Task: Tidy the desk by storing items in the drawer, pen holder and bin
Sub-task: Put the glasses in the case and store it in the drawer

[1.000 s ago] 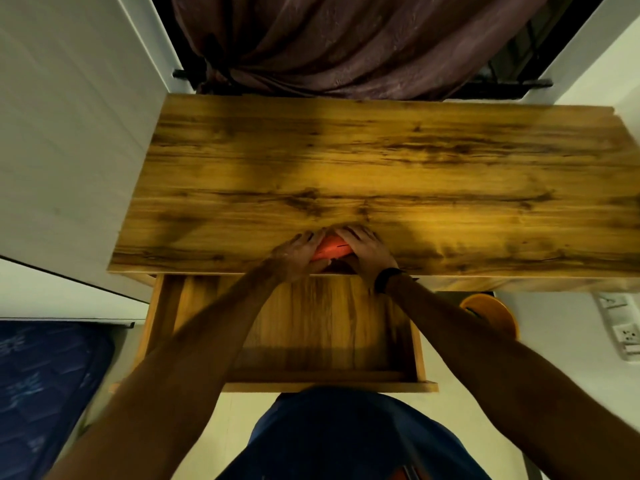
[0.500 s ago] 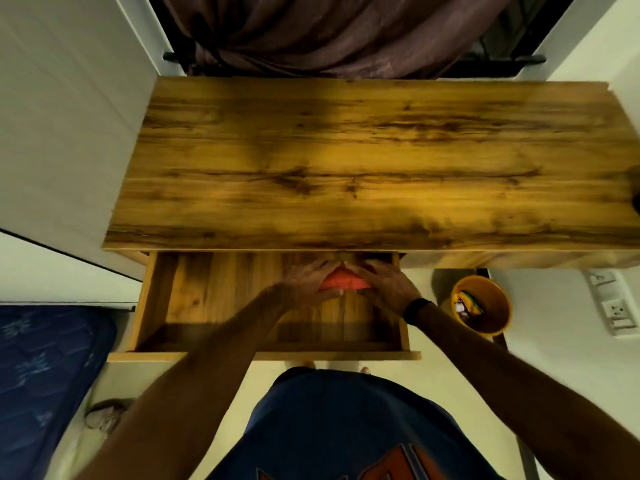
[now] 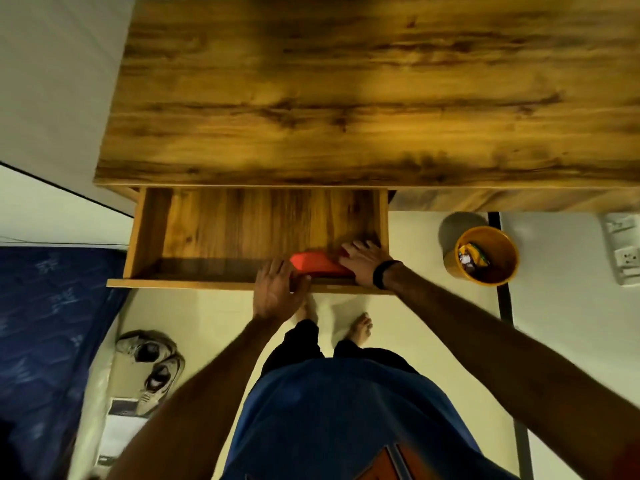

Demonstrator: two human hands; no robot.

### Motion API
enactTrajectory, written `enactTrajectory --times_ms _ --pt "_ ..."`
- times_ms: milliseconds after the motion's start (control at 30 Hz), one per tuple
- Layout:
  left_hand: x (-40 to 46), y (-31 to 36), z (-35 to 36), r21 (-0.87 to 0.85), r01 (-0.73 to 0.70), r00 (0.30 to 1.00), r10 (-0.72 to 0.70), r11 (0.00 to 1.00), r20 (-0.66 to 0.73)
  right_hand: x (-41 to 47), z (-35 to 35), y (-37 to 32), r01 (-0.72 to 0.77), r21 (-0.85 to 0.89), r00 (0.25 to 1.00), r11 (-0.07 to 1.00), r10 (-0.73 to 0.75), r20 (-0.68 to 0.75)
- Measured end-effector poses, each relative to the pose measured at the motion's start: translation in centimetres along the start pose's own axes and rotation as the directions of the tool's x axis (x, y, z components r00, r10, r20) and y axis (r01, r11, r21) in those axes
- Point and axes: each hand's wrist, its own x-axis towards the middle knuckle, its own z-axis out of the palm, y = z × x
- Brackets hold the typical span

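Since half a second ago the red item (image 3: 317, 263) has come toward the near right corner of the open drawer (image 3: 242, 230), low against its front panel, and both hands have drawn back with it, away from the edge of the bench (image 3: 346, 98). The left hand (image 3: 277, 292) reaches over the front panel, its grip closed around the item's left end, fingers curled over the top. The right hand (image 3: 363, 263) lies flatter, palm down, fingers spread on the right end, pressing rather than clamping; the orange bin (image 3: 485, 256) stands on the floor to the right.
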Motion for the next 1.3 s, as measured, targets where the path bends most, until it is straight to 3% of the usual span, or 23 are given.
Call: enactTrajectory --times_ms 100,233,300,400,500,567,633,700,733,767,833,933,1133,1300 --pt "-2.8 -0.3 -0.6 0.016 0.011 0.997 -0.01 1.0 -0.078 -1.2 0.5 -0.4 -0.039 0.184 0.992 0.982 0.06 -0.109" --pt "-3.8 -0.4 -1.2 0.01 0.155 0.988 -0.155 0.988 -0.021 -2.1 1.7 -1.4 -0.071 0.355 0.955 0.932 0.166 -0.246" --pt "-3.6 -0.2 -1.3 0.008 0.288 0.956 -0.288 0.958 0.049 -2.6 2.5 -2.2 -0.09 0.441 0.883 0.893 0.276 -0.379" --pt "-3.9 0.0 -1.0 -0.09 0.462 0.886 -0.454 0.882 0.098 -3.9 3.5 -4.7 -0.092 0.544 0.689 0.834 0.448 -0.57" --pt "-4.6 1.3 -1.2 -0.335 0.602 0.794 -0.59 0.725 0.149 -5.6 4.6 -7.6 -0.131 0.62 0.58 0.773 0.567 -0.585" --pt "-5.1 1.7 -1.2 -0.529 0.651 0.734 -0.629 0.545 0.256 -6.5 5.4 -9.4 -0.207 0.692 0.592 0.692 0.652 -0.474" --pt "-5.0 1.7 -0.9 -0.622 0.701 0.662 -0.641 0.348 0.388 -6.9 5.9 -10.9 -0.269 0.832 0.673 0.485 0.713 -0.198" --pt "-4.8 1.3 -0.9 -0.661 0.734 0.594 -0.623 0.159 0.509 -6.8 5.2 -12.3 -0.196 0.981 0.744 0.008 0.652 0.144" --pt "-4.6 1.1 -0.8 -0.682 0.729 0.576 -0.595 0.062 0.561 -6.6 4.6 -12.7 -0.134 0.968 0.779 -0.21 0.582 0.234" --pt "-4.4 0.9 -0.9 -0.7 0.714 0.579 -0.559 -0.004 0.593 -6.2 4.0 -12.9 -0.073 0.931 0.811 -0.358 0.522 0.264" --pt "-3.9 0.5 -1.3 -0.729 0.683 0.616 -0.504 -0.042 0.606 -5.3 2.6 -13.0 0.039 0.827 0.849 -0.56 0.455 0.268" --pt "-2.9 0.2 -1.7 -0.732 0.676 0.638 -0.429 -0.085 0.639 -4.3 1.1 -12.9 0.122 0.734 0.858 -0.668 0.443 0.261" --pt "1.8 1.3 -3.1 -0.759 0.633 0.666 -0.393 -0.151 0.634 -1.9 -1.5 -9.5 0.176 0.691 0.877 -0.701 0.431 0.213" --pt "7.1 2.8 -5.2 -0.778 0.611 0.7 -0.36 -0.145 0.617 1.0 -4.5 -5.9 0.237 0.642 0.876 -0.729 0.446 0.183"
